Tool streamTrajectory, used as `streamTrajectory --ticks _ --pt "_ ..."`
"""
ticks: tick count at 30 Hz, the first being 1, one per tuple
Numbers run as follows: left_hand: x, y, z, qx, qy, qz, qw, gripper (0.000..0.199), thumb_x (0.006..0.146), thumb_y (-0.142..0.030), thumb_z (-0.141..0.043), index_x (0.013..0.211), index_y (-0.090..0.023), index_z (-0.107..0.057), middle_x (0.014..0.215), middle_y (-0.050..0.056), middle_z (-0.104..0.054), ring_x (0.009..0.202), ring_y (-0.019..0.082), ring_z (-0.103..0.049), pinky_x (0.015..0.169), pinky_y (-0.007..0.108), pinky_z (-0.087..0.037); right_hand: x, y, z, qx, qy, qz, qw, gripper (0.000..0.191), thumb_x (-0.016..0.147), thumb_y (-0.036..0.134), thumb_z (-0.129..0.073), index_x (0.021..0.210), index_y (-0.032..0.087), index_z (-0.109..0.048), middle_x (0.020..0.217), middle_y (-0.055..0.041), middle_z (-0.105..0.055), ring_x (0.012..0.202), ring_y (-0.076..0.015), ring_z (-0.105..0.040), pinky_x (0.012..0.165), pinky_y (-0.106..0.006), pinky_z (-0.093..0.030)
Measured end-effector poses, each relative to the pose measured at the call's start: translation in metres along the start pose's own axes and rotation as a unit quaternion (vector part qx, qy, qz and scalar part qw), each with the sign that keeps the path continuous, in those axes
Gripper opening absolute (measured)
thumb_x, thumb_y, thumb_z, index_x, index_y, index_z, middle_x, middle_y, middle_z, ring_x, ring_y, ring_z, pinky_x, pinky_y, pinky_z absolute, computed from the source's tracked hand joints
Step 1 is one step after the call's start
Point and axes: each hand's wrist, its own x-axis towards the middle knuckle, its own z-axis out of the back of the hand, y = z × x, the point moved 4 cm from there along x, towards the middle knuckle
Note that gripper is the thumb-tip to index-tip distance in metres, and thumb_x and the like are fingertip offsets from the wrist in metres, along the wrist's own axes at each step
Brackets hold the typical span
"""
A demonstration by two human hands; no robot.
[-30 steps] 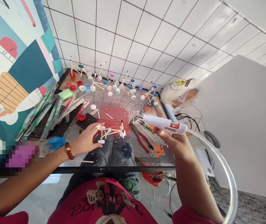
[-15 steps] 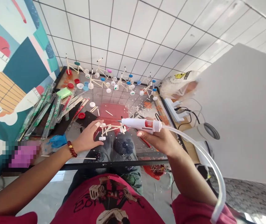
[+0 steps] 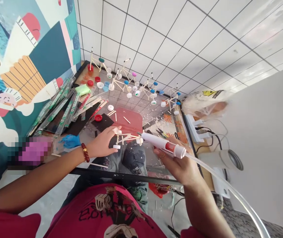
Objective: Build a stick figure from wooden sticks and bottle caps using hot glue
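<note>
My left hand [image 3: 101, 142] has its thumb and fingers closed around the cap-wheel end of a small tricycle model [image 3: 125, 136], made of thin wooden sticks and white bottle caps. My right hand [image 3: 178, 163] grips a white hot glue gun [image 3: 156, 141] with a red inner part. From its rear end runs a long, clear glue stick [image 3: 213, 165]. The gun's dark nozzle points left, close to the model's right-hand cap; I cannot tell whether they touch.
Several similar tricycles [image 3: 129, 82] stand along the back of the glass table. Wrapped sticks [image 3: 62, 109] lie at left, near a red cap [image 3: 98, 118]. A red mat [image 3: 129, 120] lies mid-table. Pliers [image 3: 161, 133], a power strip [image 3: 194, 129] and a plastic bag [image 3: 203, 105] are at right.
The camera view has shifted, so the scene sits further right. The glue gun now slants down to the right, its nozzle beside the model's right cap. My left hand keeps hold of the model.
</note>
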Motion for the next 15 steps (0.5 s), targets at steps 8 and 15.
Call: streamTrajectory --ticks 8,15 --pt "-0.001 -0.003 0.001 -0.003 -0.01 -0.019 1.0 0.087 0.077 -0.02 -0.073 0.153 -0.013 -0.032 0.152 0.021 -0.043 0.146 0.034 -0.04 0.123 0.052 -0.037 0.008 0.01 -0.004 -0.068 0.007 0.045 0.997 0.031 0.097 0.036 -0.056 0.073 0.022 -0.043 0.066 0.0022 -0.048 0.06 -0.0135 -0.046 0.057 -0.027 -0.033" --pt "-0.001 -0.002 0.001 0.002 -0.016 -0.028 0.999 0.087 0.076 -0.019 -0.072 0.153 -0.011 -0.032 0.151 0.022 -0.044 0.145 0.035 -0.042 0.122 0.052 -0.039 0.012 0.015 -0.006 -0.105 0.01 0.054 0.993 0.033 0.096 0.04 -0.055 0.071 0.022 -0.044 0.064 0.0017 -0.048 0.058 -0.0136 -0.044 0.056 -0.027 -0.032"
